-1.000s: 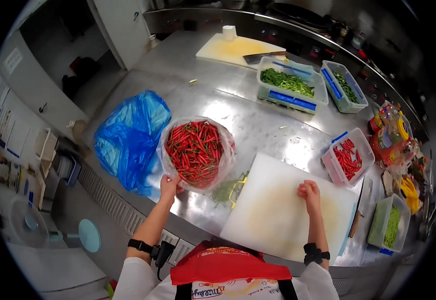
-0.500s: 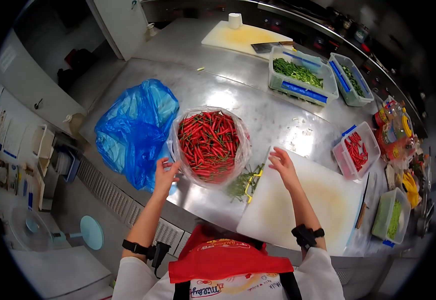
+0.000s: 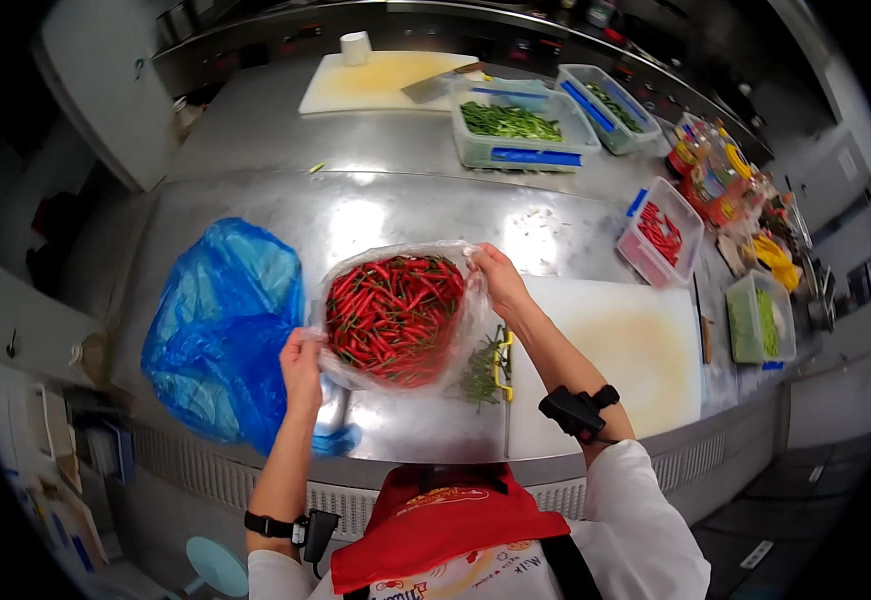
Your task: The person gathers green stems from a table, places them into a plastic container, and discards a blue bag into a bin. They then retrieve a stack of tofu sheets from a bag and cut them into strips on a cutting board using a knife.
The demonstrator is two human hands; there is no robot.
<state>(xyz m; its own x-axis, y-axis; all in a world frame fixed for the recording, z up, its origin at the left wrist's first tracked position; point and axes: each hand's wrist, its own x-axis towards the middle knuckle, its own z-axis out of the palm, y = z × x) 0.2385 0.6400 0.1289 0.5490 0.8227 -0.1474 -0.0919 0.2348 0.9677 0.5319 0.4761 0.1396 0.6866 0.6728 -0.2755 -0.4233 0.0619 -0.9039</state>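
A clear plastic bag (image 3: 461,330) full of red chillies (image 3: 391,315) stands with its mouth open on the steel table. My left hand (image 3: 302,362) is closed on the bag's rim at its near left side. On the upper right of the same rim, my right hand (image 3: 494,272) grips the plastic. A crumpled blue plastic bag (image 3: 221,330) lies just left of my left hand. Below my right hand, green chilli stems (image 3: 481,375) lie beside a yellow-handled tool (image 3: 504,365) at the edge of a white cutting board (image 3: 606,360).
Tubs of cut greens (image 3: 521,150) stand at the back. To the right are a tub of red chillies (image 3: 661,245), a tub of green pieces (image 3: 759,320) and some bottles (image 3: 711,180). A cleaver (image 3: 438,84) lies on the far cutting board (image 3: 366,92).
Both hands were open and apart from the clear bag; now they grip its rim on opposite sides. The camera view has turned, shifting the scene.
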